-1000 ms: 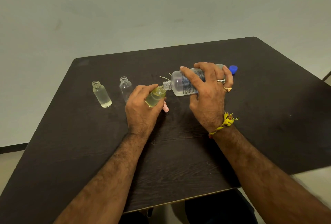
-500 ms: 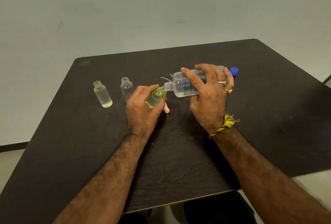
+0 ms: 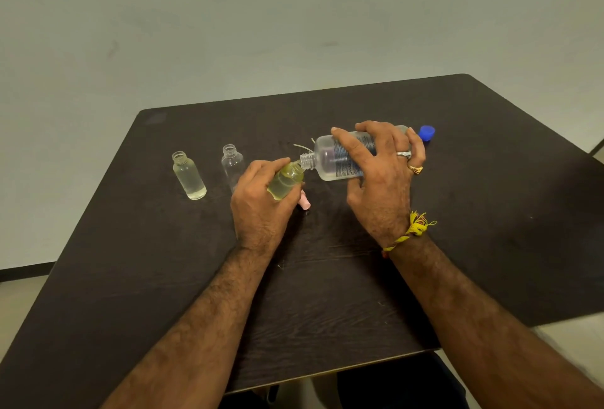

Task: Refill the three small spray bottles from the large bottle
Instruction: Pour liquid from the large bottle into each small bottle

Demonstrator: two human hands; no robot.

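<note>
My right hand grips the large clear bottle, tipped on its side with its open neck pointing left. The neck meets the mouth of a small bottle holding yellowish liquid, which my left hand grips, tilted. Two more small bottles stand upright and uncapped to the left: one with a little clear liquid at the bottom, the other looking empty, just beyond my left hand.
A blue cap lies behind the large bottle. A pink spray top shows under my left hand, and thin dip tubes lie behind it. The dark wooden table ends close to my body and against a pale wall.
Both hands and the two touching bottles keep the same pose; only the view has shifted slightly.
</note>
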